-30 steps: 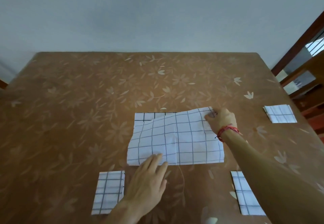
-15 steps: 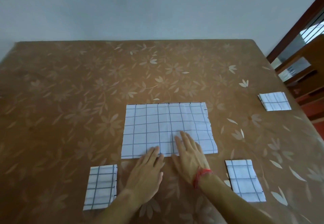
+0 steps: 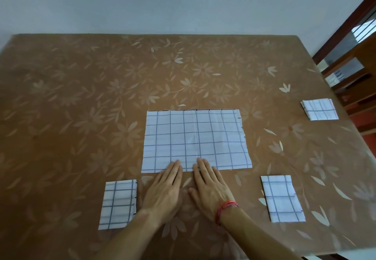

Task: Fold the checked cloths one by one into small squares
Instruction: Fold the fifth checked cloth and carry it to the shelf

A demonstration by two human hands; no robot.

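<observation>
Two bare hands lie flat and open on a bench point(image 3: 81, 80) covered in a brown flowered sheet, palms down, holding nothing. The left hand point(image 3: 162, 190) and the right hand point(image 3: 211, 188) sit side by side, close but apart, and only their fingertips point(image 3: 177, 164) rest on the near edge of the checked cloth point(image 3: 195, 139), which spreads away from them as a wide rectangle, lying smooth with a faint crease down its middle. A red thread bracelet point(image 3: 224, 208) circles the right wrist.

Three folded cloths surround the grip: one folded cloth point(image 3: 119, 206) just outside the left hand, a second folded cloth point(image 3: 281, 197) further out beyond the right hand, and a third folded cloth point(image 3: 319, 109) well off to the right and ahead, near the bench's far right edge.

The rectangle appears to be at a halfway stage, with at least one more fold, probably side to side along that crease, needed to make a small square. The risk lies in the light contact: with fingertips pressing only the near hem, a lift of either side corner could drag the layers out of line and leave edges staggered. The slick-looking cover may also let the cloth slide as it is turned over. The right edge already looks slightly uneven, which could carry into the finished square.
</observation>
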